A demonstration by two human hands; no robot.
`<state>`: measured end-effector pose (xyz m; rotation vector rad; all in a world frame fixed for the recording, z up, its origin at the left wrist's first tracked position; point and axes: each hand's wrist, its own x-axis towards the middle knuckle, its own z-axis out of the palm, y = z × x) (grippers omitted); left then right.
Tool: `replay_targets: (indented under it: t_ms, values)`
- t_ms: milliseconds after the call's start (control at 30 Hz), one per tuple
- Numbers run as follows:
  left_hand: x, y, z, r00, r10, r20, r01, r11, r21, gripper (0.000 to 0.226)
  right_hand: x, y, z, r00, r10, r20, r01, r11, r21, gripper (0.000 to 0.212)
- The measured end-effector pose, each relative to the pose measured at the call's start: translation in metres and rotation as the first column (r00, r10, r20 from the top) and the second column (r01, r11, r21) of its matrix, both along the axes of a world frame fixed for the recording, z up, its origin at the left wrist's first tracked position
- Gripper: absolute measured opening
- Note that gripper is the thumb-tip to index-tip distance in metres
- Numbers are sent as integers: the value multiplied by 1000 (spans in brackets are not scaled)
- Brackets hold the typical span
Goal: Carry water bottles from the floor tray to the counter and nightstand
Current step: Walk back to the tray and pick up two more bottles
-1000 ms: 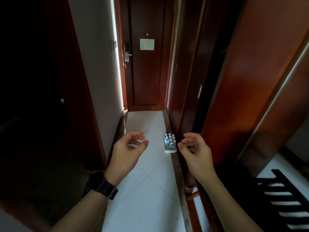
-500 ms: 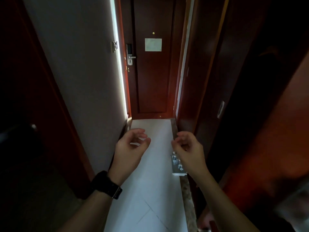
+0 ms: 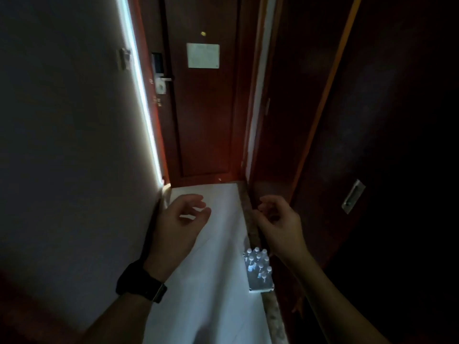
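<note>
A small white tray (image 3: pixel 262 289) sits on the pale floor tiles against the right-hand edge of the hallway. Several clear water bottles (image 3: pixel 258 263) with white caps stand upright in it. My left hand (image 3: pixel 178 224) hangs over the floor, fingers curled loosely apart, holding nothing; a black watch is on its wrist. My right hand (image 3: pixel 278 224) is raised just beyond and above the tray, fingers loosely curled, also empty. Neither hand touches the bottles. No counter or nightstand is in view.
A dark wooden entry door (image 3: pixel 201 108) with a lock handle (image 3: pixel 162 79) closes the hallway's far end. A white wall (image 3: pixel 74 145) runs on the left, dark wooden closet panels (image 3: pixel 347 145) with a recessed pull (image 3: pixel 352 196) on the right. A stone strip (image 3: pixel 250 219) borders the floor.
The view has advanced down the hallway toward the door. The tray with bottles now lies closer and lower, under my right forearm. Both hands keep the same empty, half-curled pose.
</note>
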<state>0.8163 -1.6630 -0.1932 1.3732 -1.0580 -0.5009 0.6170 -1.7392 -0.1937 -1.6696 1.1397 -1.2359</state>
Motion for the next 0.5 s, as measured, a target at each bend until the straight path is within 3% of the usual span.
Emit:
replay_targets:
  t_ms: [267, 500]
  values:
    - [38, -207, -23, 966, -229, 119, 216, 970, 112, 23, 29, -169, -18, 979, -202, -9, 202, 976, 78, 27]
    - [28, -348, -103, 934, -346, 94, 307, 907, 289, 22, 14, -290, -104, 944, -325, -49, 327, 912, 247, 31]
